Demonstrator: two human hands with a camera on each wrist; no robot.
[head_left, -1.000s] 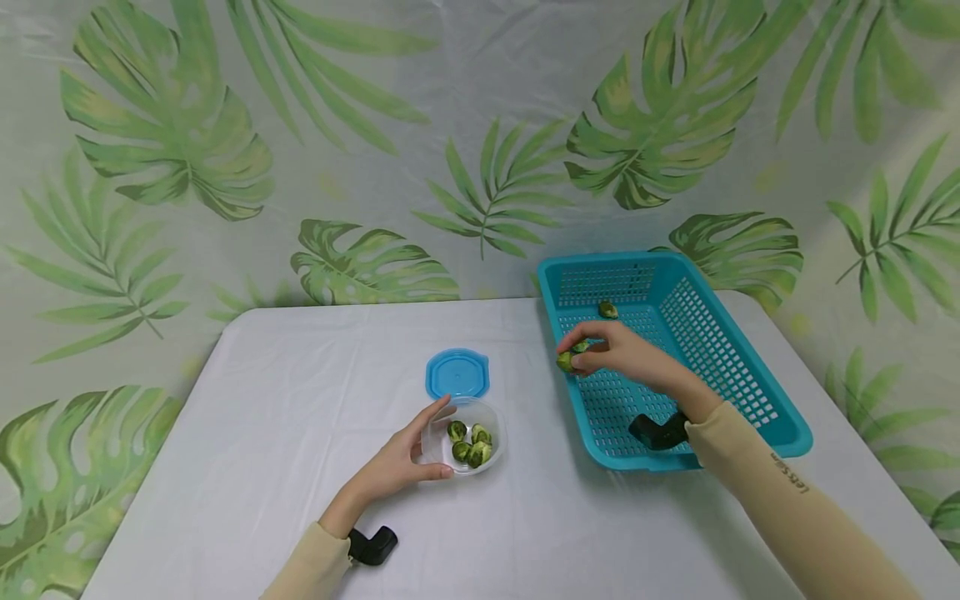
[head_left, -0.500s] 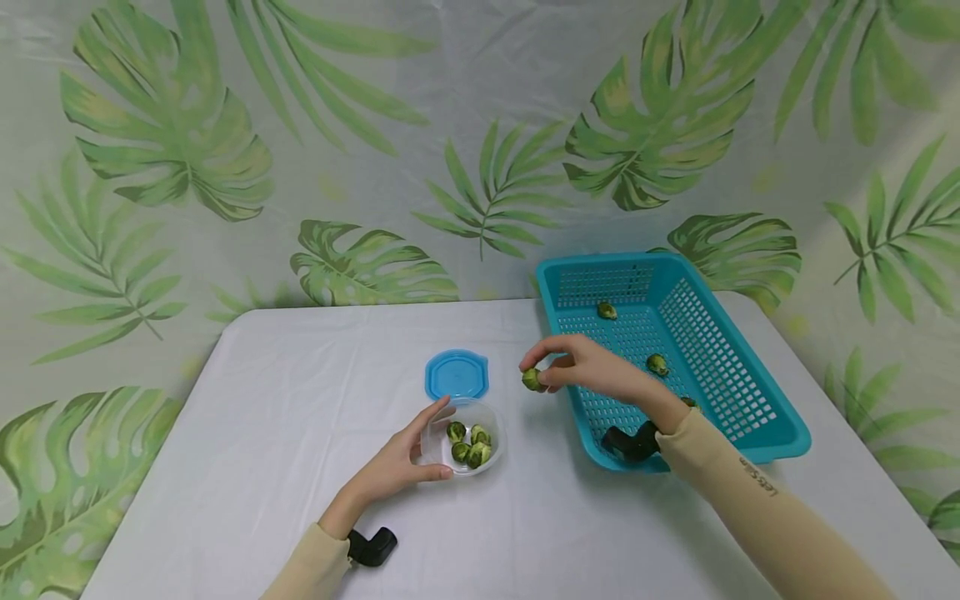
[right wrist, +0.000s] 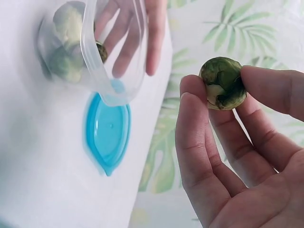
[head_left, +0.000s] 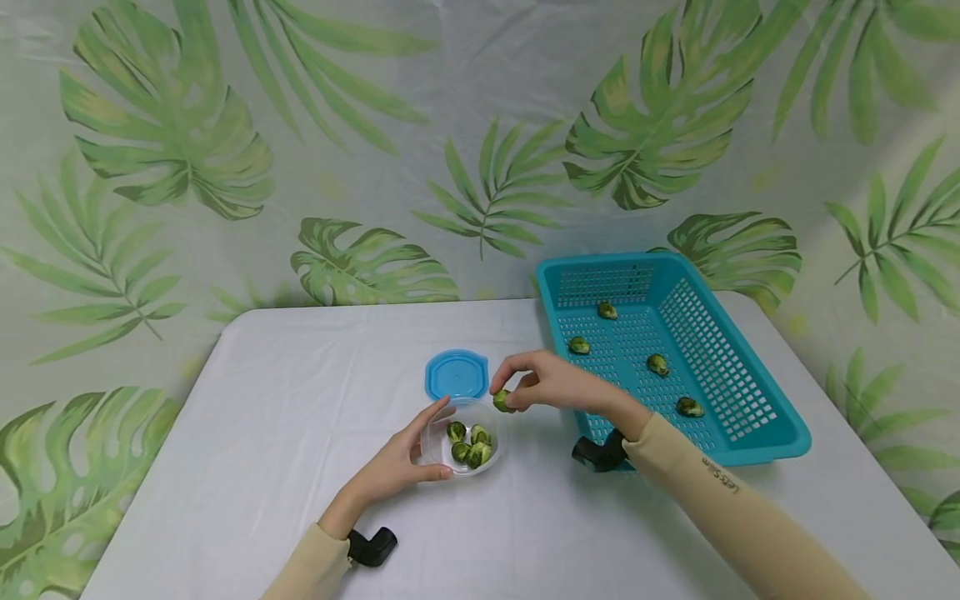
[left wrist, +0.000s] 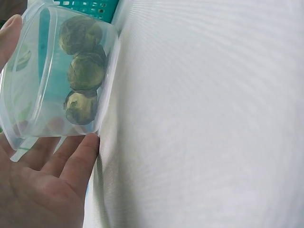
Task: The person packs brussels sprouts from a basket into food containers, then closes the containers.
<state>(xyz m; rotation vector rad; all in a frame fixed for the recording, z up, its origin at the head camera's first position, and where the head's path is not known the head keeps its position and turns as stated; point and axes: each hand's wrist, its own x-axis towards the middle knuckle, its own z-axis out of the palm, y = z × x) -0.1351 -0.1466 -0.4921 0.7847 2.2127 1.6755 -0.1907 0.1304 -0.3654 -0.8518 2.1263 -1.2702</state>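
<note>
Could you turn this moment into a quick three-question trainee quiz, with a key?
1. Pick one: the right hand pinches (a) a spoon, (b) a Brussels sprout, (c) a towel.
2. True or false: the blue lid lies on the table, off the clear container in the left hand.
3. How many sprouts show inside the teal basket in the head view?

Key: 1 b; 2 true; 3 four.

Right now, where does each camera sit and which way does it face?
Head: worn on the head, facing forward and down at table, basket and tub; left hand, right hand and sleeves show.
Left wrist: worn there, facing the tub's side, basket beyond; left hand shows.
Right wrist: worn there, facing the pinched sprout, tub and lid; right hand and left fingers show.
Both wrist views share the tub.
</note>
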